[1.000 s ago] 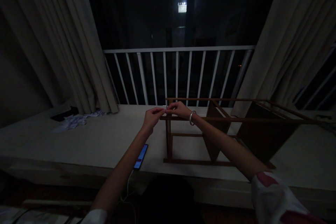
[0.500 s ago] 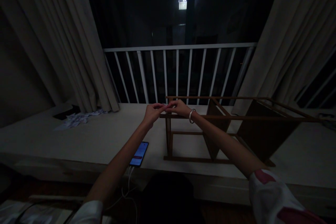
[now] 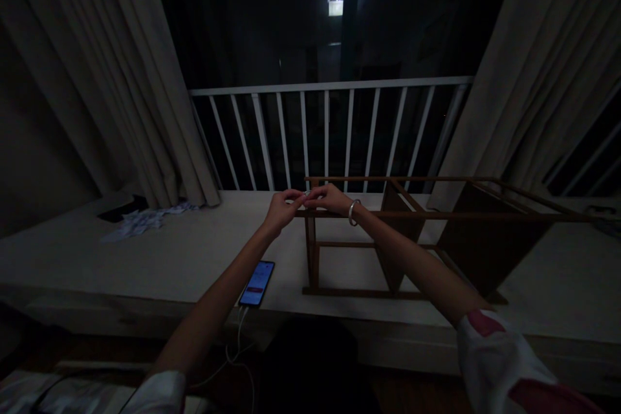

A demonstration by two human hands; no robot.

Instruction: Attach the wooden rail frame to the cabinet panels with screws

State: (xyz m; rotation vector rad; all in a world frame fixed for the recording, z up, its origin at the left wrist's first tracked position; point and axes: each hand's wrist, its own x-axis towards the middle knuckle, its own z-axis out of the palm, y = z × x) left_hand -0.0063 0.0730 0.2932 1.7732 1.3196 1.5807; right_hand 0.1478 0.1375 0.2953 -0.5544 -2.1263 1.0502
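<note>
My left hand (image 3: 282, 210) and my right hand (image 3: 328, 199) meet fingertip to fingertip, thumbs and forefingers pinched. Between the tips is a small pale, shiny bit (image 3: 306, 193), too small and dark to name. Both hands are raised at the left end of a brown wooden shelf frame (image 3: 349, 294), which lies on its side on the white ledge. My right fingers overlap its upper rail in the view; whether they touch it I cannot tell. A silver bangle (image 3: 353, 213) circles my right wrist.
A lit phone (image 3: 257, 284) lies on the white ledge (image 3: 204, 272) by my left forearm, its white cable (image 3: 237, 336) hanging over the edge. Crumpled papers (image 3: 140, 223) lie at the left. Behind stands a white railing (image 3: 327, 142) before a dark window, between curtains (image 3: 130, 77).
Both hands keep the same pinch at nearly the same spot. The view has shifted very slightly; the shelf frame and phone stay where they were.
</note>
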